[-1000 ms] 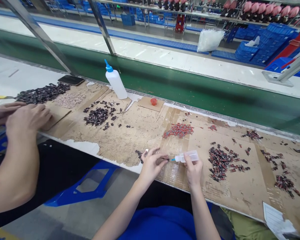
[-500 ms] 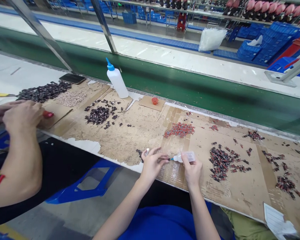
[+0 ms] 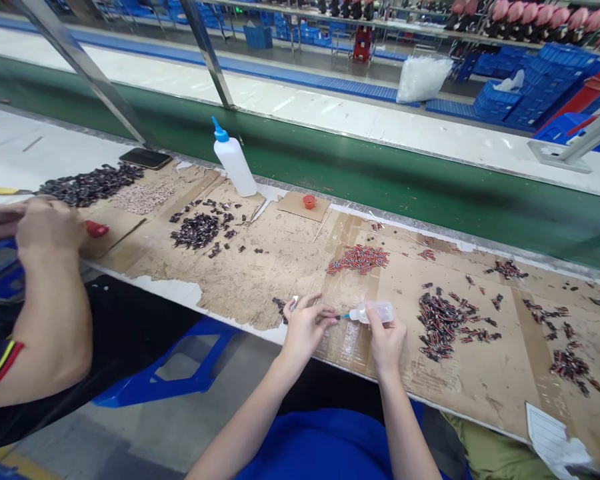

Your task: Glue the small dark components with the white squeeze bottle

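Note:
My right hand is closed around a small clear squeeze bottle with a blue nozzle, lying sideways and pointing left. Between the fingertips of my left hand is a small dark part, and the nozzle tip is close to it; whether they touch I cannot tell. Beside the left hand lie a few black parts, partly hidden by it. Beyond my hands is a pile of small red parts. To the right of my right hand lies a heap of black-and-red parts.
A large white bottle with a blue cap stands at the table's back edge, near a small red cup. Black parts are heaped left of centre. At far left a co-worker's hands work beside another dark pile.
The small bottle and my right hand have shifted slightly right, away from my left fingertips. My left hand stays nearly still. The co-worker's arm has moved a little to the right.

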The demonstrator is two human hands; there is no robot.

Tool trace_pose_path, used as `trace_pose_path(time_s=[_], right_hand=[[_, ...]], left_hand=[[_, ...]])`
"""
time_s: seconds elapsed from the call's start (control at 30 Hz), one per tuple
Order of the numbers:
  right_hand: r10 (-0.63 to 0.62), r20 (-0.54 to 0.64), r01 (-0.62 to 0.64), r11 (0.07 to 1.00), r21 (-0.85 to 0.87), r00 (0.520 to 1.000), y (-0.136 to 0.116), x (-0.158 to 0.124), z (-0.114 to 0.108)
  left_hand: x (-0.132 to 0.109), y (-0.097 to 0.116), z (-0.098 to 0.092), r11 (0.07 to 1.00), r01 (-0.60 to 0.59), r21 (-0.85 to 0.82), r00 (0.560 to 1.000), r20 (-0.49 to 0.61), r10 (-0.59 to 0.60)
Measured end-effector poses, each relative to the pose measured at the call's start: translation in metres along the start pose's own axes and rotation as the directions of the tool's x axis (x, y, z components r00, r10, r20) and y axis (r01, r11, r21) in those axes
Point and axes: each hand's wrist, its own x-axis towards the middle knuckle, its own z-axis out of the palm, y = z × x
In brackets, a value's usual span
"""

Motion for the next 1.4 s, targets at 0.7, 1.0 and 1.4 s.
trace_pose_path(time_s=[0.7,1.0,1.4], right_hand=[[-0.003,-0.078,0.004,1.000,0.018,0.997,0.006,0.006,-0.005],[-0.122,-0.055,0.072,0.830,-0.553,0.991,-0.004,0.027,-0.061],[-0.275,0.589,0.637,0.495,-0.591,0.760,-0.030,0.088,0.032]], left_hand=[[-0.002,-0.001,0.003,0.998,-0.050,0.029,0.998,-0.034,0.051],[0.001,-0.012,0.012,0.987,-0.137,0.088,0.987,-0.070,0.143],[-0.004,-0.011,-0.002,0.981,-0.192,-0.020,0.981,-0.033,0.191]])
